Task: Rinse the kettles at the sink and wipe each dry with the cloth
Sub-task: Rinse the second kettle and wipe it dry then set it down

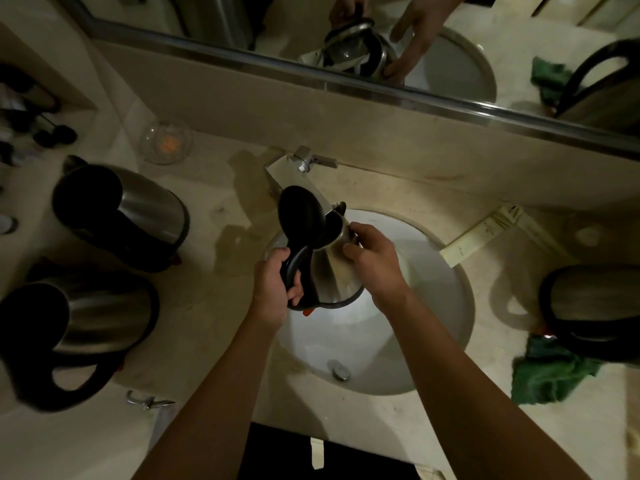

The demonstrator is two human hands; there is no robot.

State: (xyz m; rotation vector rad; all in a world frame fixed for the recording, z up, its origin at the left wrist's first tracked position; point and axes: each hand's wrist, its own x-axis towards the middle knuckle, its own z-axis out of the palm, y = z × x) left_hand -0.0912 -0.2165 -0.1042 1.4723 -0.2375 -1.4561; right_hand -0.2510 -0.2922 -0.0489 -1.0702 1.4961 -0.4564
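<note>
Over the white round sink I hold a steel kettle with its black lid flipped open under the tap. My left hand grips the kettle's black handle. My right hand clasps the steel body near the spout. Two more steel kettles stand on the counter at left, one farther back and one nearer. Another kettle stands at the right, beside a crumpled green cloth.
A mirror runs along the back wall. A glass dish sits on the counter behind the left kettles, and dark toiletries fill the far left. A paper strip lies right of the sink.
</note>
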